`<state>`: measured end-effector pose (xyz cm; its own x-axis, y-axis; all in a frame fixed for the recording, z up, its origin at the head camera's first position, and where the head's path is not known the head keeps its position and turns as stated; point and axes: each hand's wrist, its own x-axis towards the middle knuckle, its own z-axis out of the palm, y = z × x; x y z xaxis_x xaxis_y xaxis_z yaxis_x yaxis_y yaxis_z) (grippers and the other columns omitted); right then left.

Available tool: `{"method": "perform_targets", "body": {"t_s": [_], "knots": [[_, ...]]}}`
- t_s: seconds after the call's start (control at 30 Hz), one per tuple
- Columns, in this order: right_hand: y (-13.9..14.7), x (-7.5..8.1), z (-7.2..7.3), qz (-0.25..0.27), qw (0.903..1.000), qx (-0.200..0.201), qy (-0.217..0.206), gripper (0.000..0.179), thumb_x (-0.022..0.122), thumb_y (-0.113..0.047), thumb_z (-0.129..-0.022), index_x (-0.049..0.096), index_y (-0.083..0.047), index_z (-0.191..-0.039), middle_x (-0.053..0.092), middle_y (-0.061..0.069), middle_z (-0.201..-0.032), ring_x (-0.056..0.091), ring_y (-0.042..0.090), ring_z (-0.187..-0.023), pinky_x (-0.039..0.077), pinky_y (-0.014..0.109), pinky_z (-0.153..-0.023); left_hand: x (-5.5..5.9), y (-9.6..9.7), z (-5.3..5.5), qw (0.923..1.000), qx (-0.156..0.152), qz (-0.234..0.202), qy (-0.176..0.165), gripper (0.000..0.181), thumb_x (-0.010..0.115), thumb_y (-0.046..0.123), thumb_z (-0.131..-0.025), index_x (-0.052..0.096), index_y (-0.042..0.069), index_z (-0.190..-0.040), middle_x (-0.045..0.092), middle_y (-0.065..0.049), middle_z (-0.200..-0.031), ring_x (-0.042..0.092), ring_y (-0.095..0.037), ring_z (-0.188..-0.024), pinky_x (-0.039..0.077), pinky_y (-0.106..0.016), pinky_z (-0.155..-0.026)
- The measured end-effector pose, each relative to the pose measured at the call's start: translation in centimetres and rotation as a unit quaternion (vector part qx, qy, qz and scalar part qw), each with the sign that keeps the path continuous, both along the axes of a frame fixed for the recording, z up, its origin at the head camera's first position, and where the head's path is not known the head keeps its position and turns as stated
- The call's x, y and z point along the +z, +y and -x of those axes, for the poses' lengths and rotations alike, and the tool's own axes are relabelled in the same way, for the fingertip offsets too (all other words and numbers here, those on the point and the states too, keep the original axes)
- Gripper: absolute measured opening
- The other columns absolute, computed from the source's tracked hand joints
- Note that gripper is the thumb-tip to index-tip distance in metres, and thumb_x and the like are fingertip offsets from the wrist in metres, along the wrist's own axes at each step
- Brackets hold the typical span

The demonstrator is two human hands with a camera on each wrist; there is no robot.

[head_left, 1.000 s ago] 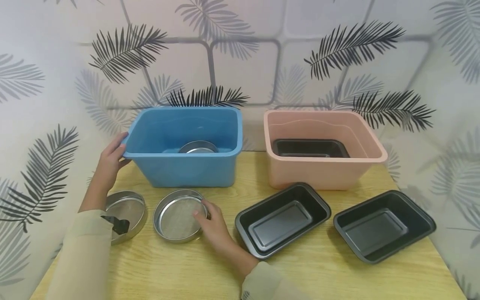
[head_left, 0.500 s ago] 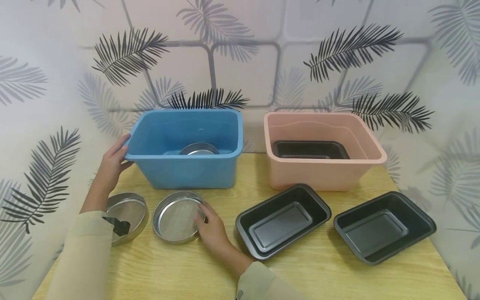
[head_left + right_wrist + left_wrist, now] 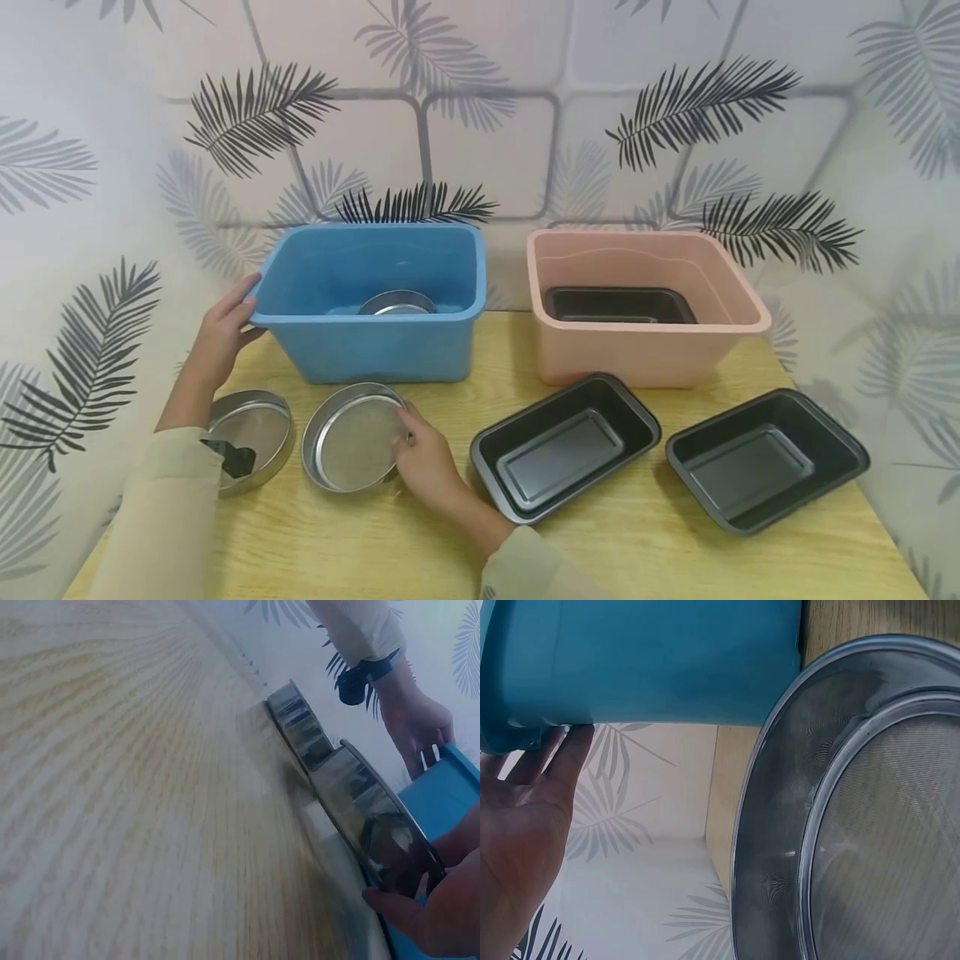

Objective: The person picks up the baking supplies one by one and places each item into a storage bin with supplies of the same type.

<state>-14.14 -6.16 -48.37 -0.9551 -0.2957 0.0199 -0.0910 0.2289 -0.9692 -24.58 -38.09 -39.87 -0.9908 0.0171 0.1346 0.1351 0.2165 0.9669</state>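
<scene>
My left hand (image 3: 219,335) grips the left rim of a blue plastic bin (image 3: 375,350), its fingers under the lip in the left wrist view. Inside that bin sits a round metal sieve (image 3: 397,300), partly hidden by the front wall. In front of the bin, my right hand (image 3: 429,462) pinches the right edge of a second sieve (image 3: 354,446), which tilts slightly. The right wrist view shows the thumb against this sieve's (image 3: 367,814) lower side. A third sieve (image 3: 264,427) lies at the left, below my left forearm, and its mesh (image 3: 900,847) fills much of the left wrist view.
A pink bin (image 3: 615,354) with a dark loaf pan (image 3: 618,305) inside stands right of the blue one. Two more dark loaf pans, one nearer (image 3: 562,458) and one farther right (image 3: 768,462), lie on the wooden table (image 3: 337,550). A patterned wall rises behind.
The sieve in my right hand has tipped slightly, its right side higher, and shifted a little left. My left hand keeps its hold on the blue bin. The head view has tilted slightly upward.
</scene>
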Motion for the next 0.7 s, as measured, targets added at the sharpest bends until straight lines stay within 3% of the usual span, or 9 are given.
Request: {"method": "perform_targets", "body": {"t_s": [0.03, 0.1, 0.2, 0.27, 0.33, 0.5, 0.57, 0.7], "knots": [[0.0, 0.2, 0.0, -0.001, 1.0, 0.0, 0.0, 0.047, 0.05, -0.006, -0.102, 0.047, -0.003, -0.149, 0.034, 0.018, -0.161, 0.046, 0.034, -0.141, 0.054, 0.034, -0.091, 0.0, 0.0, 0.0, 1.0, -0.001, -0.004, 0.0, 0.061, 0.038, 0.036, -0.11, 0.017, 0.015, -0.163, 0.001, -0.018, -0.169, 0.011, -0.05, -0.151, 0.029, -0.051, -0.119], [0.1, 0.6, -0.1, 0.007, 1.0, 0.0, -0.005, 0.047, 0.051, -0.005, -0.102, 0.049, -0.004, -0.149, 0.034, 0.019, -0.161, 0.038, 0.034, -0.146, 0.049, 0.041, -0.107, -0.1, -0.1, 0.0, 1.0, -0.002, -0.004, 0.001, 0.06, 0.037, 0.035, -0.11, 0.017, 0.015, -0.163, 0.001, -0.019, -0.169, 0.011, -0.051, -0.15, 0.027, -0.054, -0.119], [0.4, 1.4, -0.3, 0.018, 0.9998, -0.005, -0.01, 0.047, 0.054, -0.006, -0.101, 0.051, -0.005, -0.147, 0.035, 0.018, -0.16, 0.038, 0.033, -0.147, 0.043, 0.046, -0.115, -0.1, -0.2, 0.0, 0.9999, -0.006, -0.013, 0.001, 0.06, 0.038, 0.034, -0.11, 0.016, 0.015, -0.163, 0.001, -0.02, -0.169, 0.011, -0.05, -0.151, 0.025, -0.056, -0.119], [0.7, 2.1, -0.4, 0.025, 0.9996, -0.006, -0.01, 0.047, 0.055, -0.008, -0.1, 0.051, -0.006, -0.147, 0.036, 0.017, -0.16, 0.034, 0.032, -0.149, 0.032, 0.048, -0.122, -0.1, -0.2, 0.0, 0.9999, -0.008, -0.013, 0.0, 0.061, 0.038, 0.034, -0.11, 0.016, 0.015, -0.163, 0.001, -0.019, -0.169, 0.011, -0.05, -0.151, 0.026, -0.054, -0.119], [1.0, 2.8, -0.4, 0.021, 0.9997, -0.008, 0.0, 0.047, 0.057, -0.01, -0.1, 0.053, -0.008, -0.147, 0.04, 0.016, -0.158, 0.036, 0.032, -0.148, 0.04, 0.048, -0.117, 0.0, -0.2, -0.1, 0.9998, -0.008, -0.016, -0.001, 0.061, 0.039, 0.035, -0.11, 0.016, 0.015, -0.163, 0.0, -0.019, -0.169, 0.01, -0.05, -0.151, 0.027, -0.053, -0.119], [2.3, 4.7, -0.1, 0.012, 0.9996, 0.002, 0.027, 0.047, 0.059, -0.012, -0.099, 0.055, -0.01, -0.146, 0.043, 0.011, -0.157, 0.038, 0.028, -0.147, 0.042, 0.047, -0.114, -0.1, -0.3, -0.1, 0.9998, -0.011, -0.015, -0.001, 0.062, 0.039, 0.036, -0.11, 0.016, 0.015, -0.163, 0.0, -0.019, -0.169, 0.009, -0.051, -0.15, 0.023, -0.058, -0.117], [2.8, 5.4, 0.1, 0.013, 0.9993, 0.01, 0.034, 0.047, 0.06, -0.013, -0.099, 0.055, -0.01, -0.146, 0.042, 0.009, -0.159, 0.036, 0.025, -0.148, 0.034, 0.046, -0.121, -0.2, -0.3, -0.1, 0.9999, -0.011, -0.012, 0.0, 0.062, 0.039, 0.036, -0.11, 0.016, 0.016, -0.163, 0.0, -0.019, -0.169, 0.01, -0.051, -0.15, 0.022, -0.06, -0.117], [3.8, 6.9, 0.8, 0.018, 0.9988, 0.028, 0.036, 0.049, 0.06, -0.015, -0.099, 0.054, -0.012, -0.147, 0.039, 0.007, -0.16, 0.032, 0.021, -0.15, 0.032, 0.045, -0.122, -0.2, -0.3, 0.1, 1.0, -0.005, -0.002, -0.002, 0.061, 0.038, 0.036, -0.11, 0.017, 0.016, -0.163, 0.002, -0.019, -0.169, 0.011, -0.05, -0.151, 0.024, -0.059, -0.117]]}}
